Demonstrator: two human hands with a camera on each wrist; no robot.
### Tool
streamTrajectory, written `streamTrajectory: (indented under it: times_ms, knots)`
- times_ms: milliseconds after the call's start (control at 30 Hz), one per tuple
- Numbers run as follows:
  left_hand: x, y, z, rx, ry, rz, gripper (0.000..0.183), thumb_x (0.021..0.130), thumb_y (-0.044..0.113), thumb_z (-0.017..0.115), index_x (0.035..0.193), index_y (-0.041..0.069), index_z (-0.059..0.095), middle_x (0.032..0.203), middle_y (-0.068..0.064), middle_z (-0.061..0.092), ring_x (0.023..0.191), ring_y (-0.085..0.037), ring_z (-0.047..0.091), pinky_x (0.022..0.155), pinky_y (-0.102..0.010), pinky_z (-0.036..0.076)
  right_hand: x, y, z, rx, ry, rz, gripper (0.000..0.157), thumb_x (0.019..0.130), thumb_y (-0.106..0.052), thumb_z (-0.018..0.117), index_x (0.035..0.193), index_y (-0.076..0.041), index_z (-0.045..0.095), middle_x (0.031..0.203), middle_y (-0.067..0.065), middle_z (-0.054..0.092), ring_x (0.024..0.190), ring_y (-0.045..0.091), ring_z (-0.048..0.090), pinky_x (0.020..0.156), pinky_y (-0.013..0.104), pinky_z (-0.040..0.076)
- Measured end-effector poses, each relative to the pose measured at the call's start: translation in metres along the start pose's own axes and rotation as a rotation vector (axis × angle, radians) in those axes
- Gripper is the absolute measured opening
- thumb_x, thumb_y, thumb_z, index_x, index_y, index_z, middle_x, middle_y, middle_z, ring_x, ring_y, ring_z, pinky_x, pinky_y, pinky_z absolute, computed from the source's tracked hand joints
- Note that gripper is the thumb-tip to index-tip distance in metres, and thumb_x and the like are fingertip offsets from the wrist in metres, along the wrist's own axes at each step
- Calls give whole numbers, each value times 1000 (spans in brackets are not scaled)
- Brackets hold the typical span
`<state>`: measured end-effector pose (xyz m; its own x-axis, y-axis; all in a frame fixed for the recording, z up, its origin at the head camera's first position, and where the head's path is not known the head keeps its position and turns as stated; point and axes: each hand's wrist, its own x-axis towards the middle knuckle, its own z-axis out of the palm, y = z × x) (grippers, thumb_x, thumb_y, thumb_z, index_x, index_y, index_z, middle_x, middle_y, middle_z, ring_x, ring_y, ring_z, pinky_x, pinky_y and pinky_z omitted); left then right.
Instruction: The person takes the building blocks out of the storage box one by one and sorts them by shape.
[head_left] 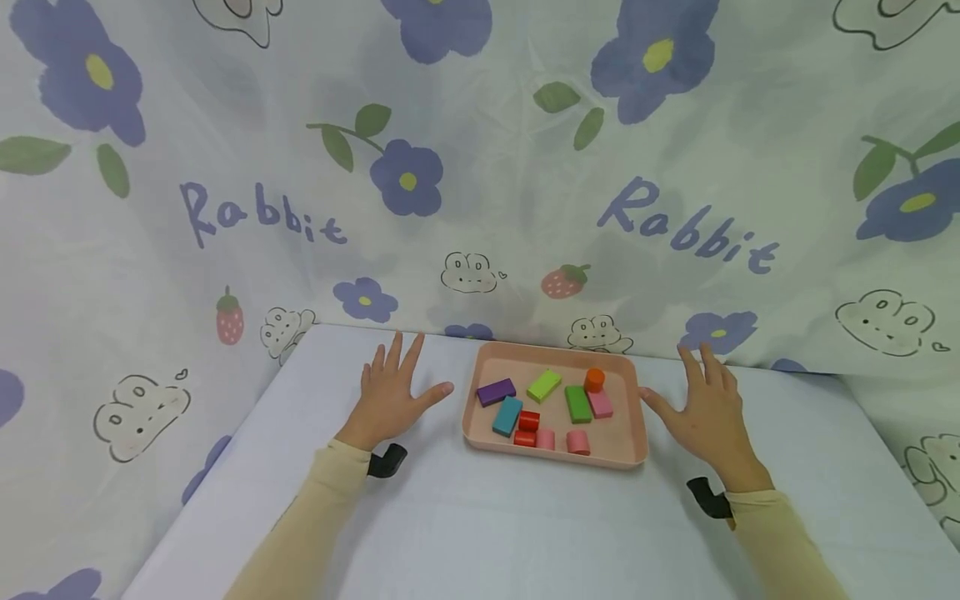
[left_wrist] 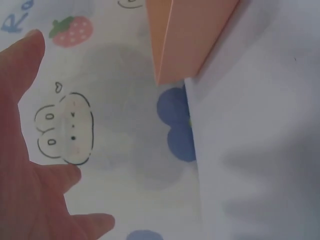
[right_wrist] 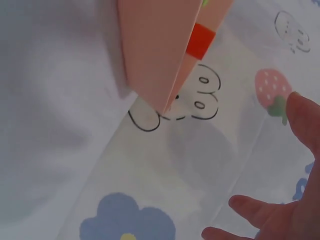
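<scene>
My left hand (head_left: 388, 404) is held over the white table to the left of a pink tray (head_left: 555, 460), fingers spread and holding nothing. On the tray's other side, my right hand (head_left: 705, 417) is spread the same way, its thumb near the tray's right rim. Inside the tray lie a purple block (head_left: 497, 392), a blue block (head_left: 507, 416), a yellow-green block (head_left: 543, 386), a green block (head_left: 578, 404) and a pink block (head_left: 601, 404). An orange cylinder (head_left: 595, 380), red cylinders (head_left: 528, 421) and pink half-round pieces (head_left: 577, 442) share it.
The white table (head_left: 495, 533) reaches back to a hanging cloth (head_left: 480, 208) printed with flowers, rabbits and strawberries. A black strap mount (head_left: 387, 461) sits at the left wrist, another black mount (head_left: 708, 498) at the right.
</scene>
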<state>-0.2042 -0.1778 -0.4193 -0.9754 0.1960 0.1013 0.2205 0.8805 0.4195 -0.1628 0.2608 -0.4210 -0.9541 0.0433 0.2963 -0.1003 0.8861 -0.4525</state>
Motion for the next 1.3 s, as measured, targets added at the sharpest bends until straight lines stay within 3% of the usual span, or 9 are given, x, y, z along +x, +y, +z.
streamTrajectory:
  times_ms: [233,500,933,1100,1300]
  knots:
    - [-4,7,11,-56,-21,0,98,92,64,58,163,15,12,166,-25,6,148,-55,6,113,-73,6,2,-15,10,58,-20,5,89,89,-40,72,153,5,30,158,37,16,137,63,17,101,84,16]
    - [-6,17,25,-80,-55,12,99,92,61,60,163,13,11,165,-25,8,148,-53,9,115,-70,7,9,-31,15,100,-64,13,88,92,-43,69,154,4,29,157,35,20,138,60,19,101,81,24]
    - [-6,35,50,-144,-116,36,98,93,60,59,163,11,10,166,-21,9,150,-49,9,116,-69,7,24,-44,23,153,-198,-2,83,96,-39,65,156,1,24,159,31,21,139,55,21,100,76,35]
    - [-7,42,56,-183,-123,84,97,93,56,61,162,7,13,165,-24,12,149,-50,11,114,-72,9,31,-50,27,182,-256,51,80,97,-36,63,157,-1,23,157,32,23,138,55,24,100,76,34]
    - [-9,45,62,-198,-137,111,98,93,57,61,162,9,11,165,-24,14,150,-47,12,115,-71,10,38,-53,37,200,-306,91,80,97,-34,64,158,-3,23,157,32,23,139,53,25,102,74,34]
